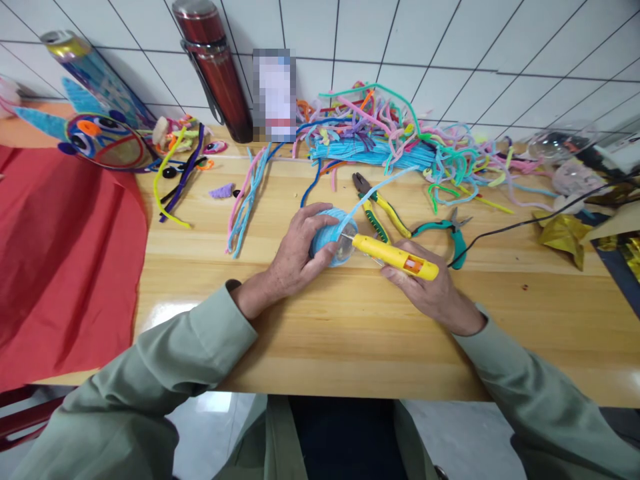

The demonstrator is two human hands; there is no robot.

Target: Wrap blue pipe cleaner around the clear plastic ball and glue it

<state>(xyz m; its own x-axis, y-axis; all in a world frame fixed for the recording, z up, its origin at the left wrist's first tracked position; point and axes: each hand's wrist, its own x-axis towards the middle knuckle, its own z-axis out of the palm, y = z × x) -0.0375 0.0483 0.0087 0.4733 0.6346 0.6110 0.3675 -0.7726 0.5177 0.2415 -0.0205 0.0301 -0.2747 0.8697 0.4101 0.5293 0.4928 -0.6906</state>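
My left hand (299, 253) is wrapped round a clear ball partly covered in light-blue pipe cleaner (336, 235), holding it on the wooden table (320, 333). A loose blue strand runs up and right from the ball. My right hand (425, 287) grips a yellow glue gun (395, 256), whose nozzle touches the ball's right side. A black cord (530, 220) leads from the gun to the right.
Yellow-handled pliers (380, 213) and green-handled cutters (447, 233) lie just beyond the gun. A heap of coloured pipe cleaners (390, 140) fills the back. A red flask (215, 67), a pipe-cleaner fish figure (100, 137) and red cloth (60, 253) are at the left. Gold foil (565, 233) lies right.
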